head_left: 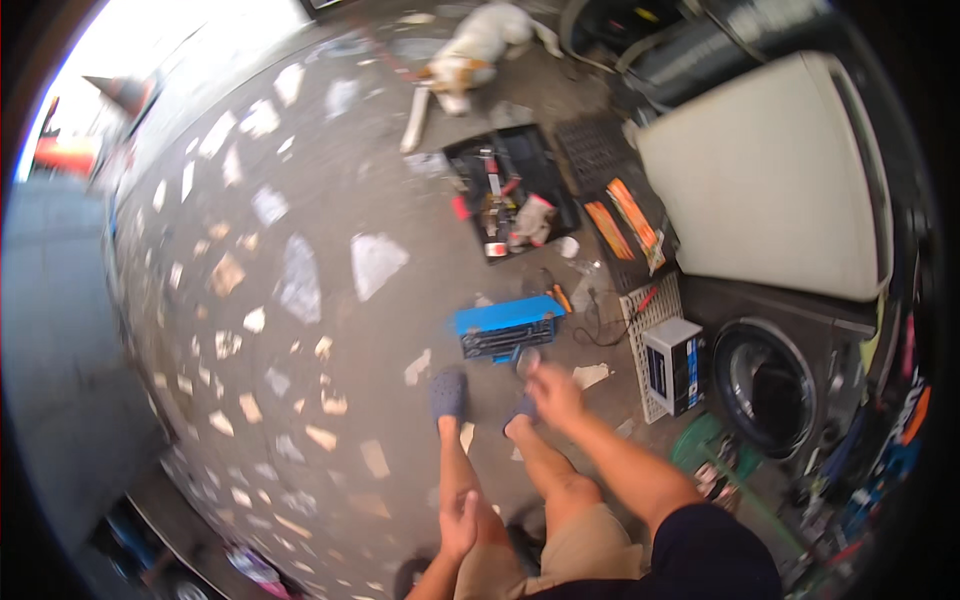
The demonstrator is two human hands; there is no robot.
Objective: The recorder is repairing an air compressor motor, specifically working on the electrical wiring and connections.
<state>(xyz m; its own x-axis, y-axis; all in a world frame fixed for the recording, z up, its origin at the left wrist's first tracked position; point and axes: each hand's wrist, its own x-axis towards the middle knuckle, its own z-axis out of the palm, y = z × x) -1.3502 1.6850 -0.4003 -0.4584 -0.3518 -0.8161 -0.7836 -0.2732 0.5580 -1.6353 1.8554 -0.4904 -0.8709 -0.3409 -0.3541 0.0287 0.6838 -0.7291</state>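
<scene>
My right hand reaches out over my right foot, its fingers closed on a small round greyish thing. Blur hides what kind of thing it is. Just beyond it on the floor stands a blue case with a dark, slotted front, apart from my fingers as far as I can see. My left hand hangs beside my left knee with its fingers stretched out, holding nothing. Farther off lies a black tray with hand tools and a greyish-pink glove in it.
A white-and-brown dog lies at the back. To the right are orange packets, a cable, a white box and a front-loading washing machine. Pale scraps are spread across the floor.
</scene>
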